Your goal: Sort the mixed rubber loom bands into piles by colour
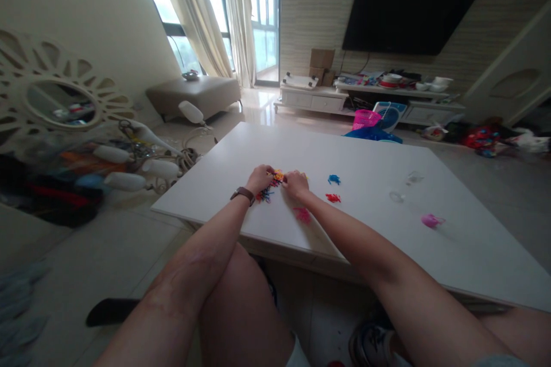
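A pile of small, thin, multicoloured pieces that look like rubber bands (266, 194) lies on the white table (370, 160). At its left edge is my left hand (260, 179), with bent fingers pressed together in the pieces. My right hand (296, 184) faces it from the other side, fingers pinched by some yellow-orange pieces (279, 175). What either pinch holds is too small to make out. A pink heap (302, 215) lies below my right wrist. Right of that hand are a blue heap (333, 179) and a red heap (333, 198).
Farther right on the table lie a pink-purple object (430, 220), a clear round piece (396, 197) and a clear small item (414, 178). A lamp with several white shades (160, 168) stands close to the table's left edge. Beyond the table is a pink basket (365, 119).
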Available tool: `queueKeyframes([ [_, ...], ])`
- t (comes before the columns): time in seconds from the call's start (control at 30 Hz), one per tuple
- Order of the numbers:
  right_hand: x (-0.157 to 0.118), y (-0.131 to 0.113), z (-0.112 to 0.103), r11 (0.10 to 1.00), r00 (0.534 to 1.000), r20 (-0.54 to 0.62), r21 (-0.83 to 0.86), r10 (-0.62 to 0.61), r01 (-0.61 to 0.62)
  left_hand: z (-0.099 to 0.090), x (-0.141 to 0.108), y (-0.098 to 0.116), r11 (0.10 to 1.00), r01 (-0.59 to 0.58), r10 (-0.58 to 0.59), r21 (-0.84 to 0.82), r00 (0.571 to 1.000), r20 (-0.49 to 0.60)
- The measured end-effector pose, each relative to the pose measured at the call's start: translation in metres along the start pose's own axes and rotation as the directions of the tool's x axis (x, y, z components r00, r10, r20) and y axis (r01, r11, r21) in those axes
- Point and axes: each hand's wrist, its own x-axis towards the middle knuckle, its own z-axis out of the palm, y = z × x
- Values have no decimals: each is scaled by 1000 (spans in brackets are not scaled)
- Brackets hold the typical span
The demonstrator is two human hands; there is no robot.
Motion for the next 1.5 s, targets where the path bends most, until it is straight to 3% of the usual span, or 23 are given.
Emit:
queueKeyframes([
  [0.5, 7, -8, 4, 999, 999, -31, 6, -39, 39, -2, -6, 2, 983, 41, -53, 179, 997, 63],
  [0.63, 3, 8, -8, 994, 993, -70, 46, -96, 100, -1, -6, 3, 977, 51, -66, 205, 996, 66],
  [0.9, -15, 74, -33, 975, 992, -73, 191, -102, 114, -5, -7, 7, 989, 36, -45, 145, 997, 61],
  [1.03, -34, 95, -39, 958, 988, -74, 245, -138, 152, -5, -5, 7, 989, 41, -48, 139, 998, 46],
  [1.3, -59, 98, -29, 947, 974, -29, 232, -223, 223, -6, -7, 10, 987, 62, -71, 147, 996, 59],
  [1.4, -65, 95, -22, 927, 960, -92, 251, -263, 278, -7, -8, 12, 986, 63, -74, 155, 995, 69],
  [1.5, -74, 94, -11, 892, 942, -234, 329, -240, 309, -7, -8, 11, 984, 68, -82, 167, 993, 80],
])
